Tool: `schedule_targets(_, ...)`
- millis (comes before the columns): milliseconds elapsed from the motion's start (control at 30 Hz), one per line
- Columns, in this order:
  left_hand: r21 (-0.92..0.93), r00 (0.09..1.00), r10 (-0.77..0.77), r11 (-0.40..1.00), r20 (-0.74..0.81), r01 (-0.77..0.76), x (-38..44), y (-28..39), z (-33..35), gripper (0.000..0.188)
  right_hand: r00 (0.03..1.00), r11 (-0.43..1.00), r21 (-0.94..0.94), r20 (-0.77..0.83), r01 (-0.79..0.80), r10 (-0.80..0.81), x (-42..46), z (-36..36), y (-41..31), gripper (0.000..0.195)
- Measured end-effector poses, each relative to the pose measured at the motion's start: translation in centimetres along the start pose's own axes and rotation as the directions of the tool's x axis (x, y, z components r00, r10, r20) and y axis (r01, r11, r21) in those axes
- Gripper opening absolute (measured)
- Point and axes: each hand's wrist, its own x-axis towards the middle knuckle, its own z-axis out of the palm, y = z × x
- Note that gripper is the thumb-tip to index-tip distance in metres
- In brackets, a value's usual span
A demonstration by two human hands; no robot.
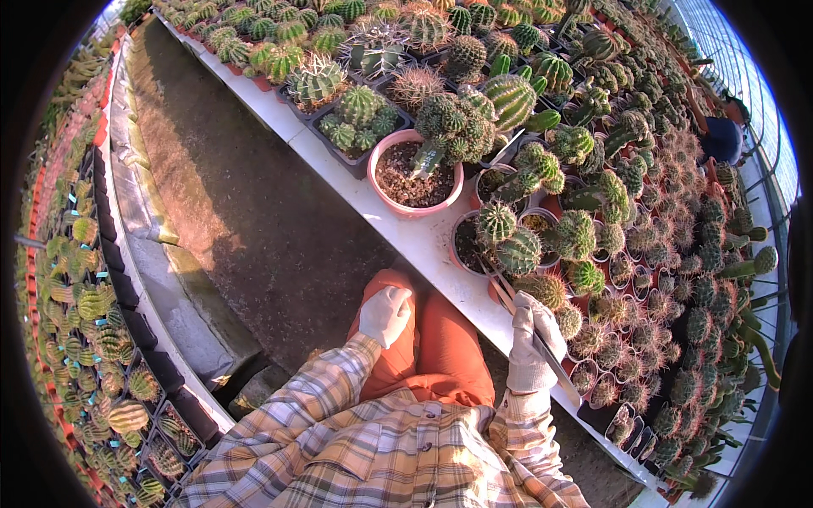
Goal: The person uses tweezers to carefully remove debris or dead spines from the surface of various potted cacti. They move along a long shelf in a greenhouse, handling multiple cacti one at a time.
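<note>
My right hand [535,343], in a white knit glove, grips long metal tweezers [550,363] at the bench edge. The tweezer tips reach into a round pot [467,244] of dark soil, close to its ribbed globular cacti [517,249]; whether they touch anything there I cannot tell. My left hand [386,316], gloved too, rests curled over my thigh, and its fingers show nothing held. Farther up the bench stands a larger pink pot [416,206] of gravelly soil, with a grafted, clustered cactus [456,127] leaning over its rim.
Many spiny potted cacti [619,343] crowd the bench, whose white edge [324,166] runs diagonally past my knees. A dirt aisle [254,197] lies on the left, bordered by a concrete ledge [171,298] and more cactus trays. Another person [724,136] is at the far right.
</note>
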Motion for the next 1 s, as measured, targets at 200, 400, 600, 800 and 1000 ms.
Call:
schedule_targets(200,0.009,1.000,-0.008,1.000,0.003,0.008,-0.1,-0.1,0.1,0.012,0.998,0.998,0.005,-0.029,-0.062,0.062,-0.8,-0.7,-0.4,0.013)
schedule_targets(400,0.022,1.000,0.007,1.000,0.012,-0.007,-0.2,-0.2,0.2,0.015,0.997,0.990,-0.117,-0.011,0.074,-0.076,-0.2,-0.7,-1.0,0.013)
schedule_targets(600,-0.003,1.000,0.000,1.000,-0.015,0.000,-0.2,0.1,-0.1,0.012,0.997,0.997,-0.020,0.027,0.070,-0.069,-0.6,-1.6,-1.6,0.014)
schedule_targets(800,-0.001,0.996,-0.031,1.000,0.082,0.031,-0.5,0.0,-0.4,0.016,0.936,0.931,0.098,0.019,-0.350,0.350,-1.2,-3.2,-4.1,0.026)
schedule_targets(1000,-0.009,0.999,0.016,1.000,-0.028,-0.016,-0.7,-0.1,-0.5,0.012,0.894,0.821,0.382,0.031,-0.424,0.448,-2.4,-3.6,-4.8,0.038)
